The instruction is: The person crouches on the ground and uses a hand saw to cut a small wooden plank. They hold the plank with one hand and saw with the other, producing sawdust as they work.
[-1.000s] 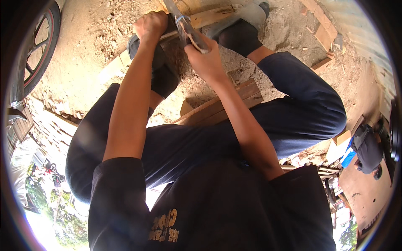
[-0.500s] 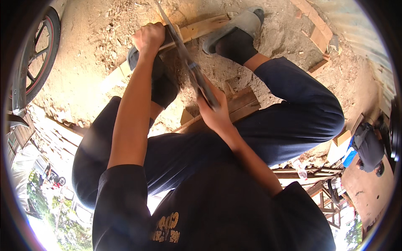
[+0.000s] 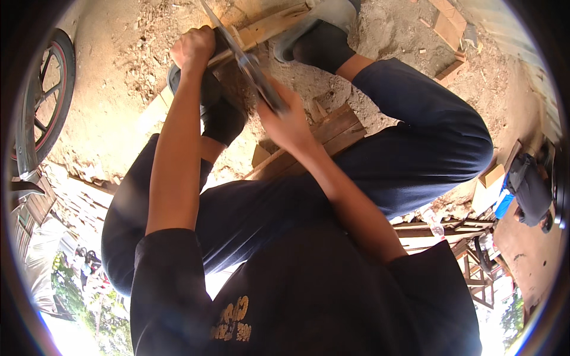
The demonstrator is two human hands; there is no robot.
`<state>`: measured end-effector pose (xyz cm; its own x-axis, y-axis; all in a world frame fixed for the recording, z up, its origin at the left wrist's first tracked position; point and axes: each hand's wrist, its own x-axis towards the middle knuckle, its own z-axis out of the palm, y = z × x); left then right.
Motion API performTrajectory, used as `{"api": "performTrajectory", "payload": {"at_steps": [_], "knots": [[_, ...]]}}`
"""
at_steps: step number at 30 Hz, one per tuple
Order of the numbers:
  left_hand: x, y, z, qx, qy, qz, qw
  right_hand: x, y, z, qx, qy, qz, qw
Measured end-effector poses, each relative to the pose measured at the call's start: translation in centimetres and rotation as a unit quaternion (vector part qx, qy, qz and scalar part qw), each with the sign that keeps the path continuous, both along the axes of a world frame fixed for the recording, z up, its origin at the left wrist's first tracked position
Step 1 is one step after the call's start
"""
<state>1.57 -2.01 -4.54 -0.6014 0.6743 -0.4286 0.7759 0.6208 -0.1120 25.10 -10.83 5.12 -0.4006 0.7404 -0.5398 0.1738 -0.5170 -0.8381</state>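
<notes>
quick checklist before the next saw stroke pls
1. Right hand gripped on the saw handle: ok.
2. Left hand clamped on the wooden strip, beside the blade: ok.
3. Left fingers apart from the blade: cannot tell, they sit close.
4. Foot in dark sock by the strip; whether it pins the strip: cannot tell.
5. Blade seated in the cut: cannot tell, hidden by the hand.
6. Loose boards lie right under the right forearm: not ok.
</notes>
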Motion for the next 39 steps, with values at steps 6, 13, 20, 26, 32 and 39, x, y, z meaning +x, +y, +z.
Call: {"api": "performTrajectory", "payload": {"at_steps": [6, 13, 20, 26, 32, 39], "knots": [[0.5, 0.4, -0.2, 0.005, 0.004, 0.001, 1.0, 0.3, -0.1, 0.0, 0.073, 0.014, -0.063, 0.995], [0.8, 0.5, -0.1, 0.014, 0.013, -0.014, 1.0, 0.5, 2.0, 2.2, 0.045, -0.023, 0.004, 0.999], [1.0, 0.6, 1.2, 0.005, 0.015, 0.022, 1.0, 6.5, -3.7, 7.1, 0.144, -0.003, -0.028, 0.989], [1.0, 0.8, -0.1, 0.008, 0.0, -0.01, 1.0, 2.1, 1.2, 6.4, 0.086, -0.053, 0.052, 0.993], [-1.3, 0.4, -1.6, -0.025, 0.037, -0.041, 0.998, 6.9, -5.5, 9.5, 0.166, -0.02, -0.038, 0.985], [0.4, 0.7, -0.4, -0.002, 0.019, 0.011, 1.0, 3.7, 0.7, 6.5, 0.055, -0.011, 0.027, 0.998]]}}
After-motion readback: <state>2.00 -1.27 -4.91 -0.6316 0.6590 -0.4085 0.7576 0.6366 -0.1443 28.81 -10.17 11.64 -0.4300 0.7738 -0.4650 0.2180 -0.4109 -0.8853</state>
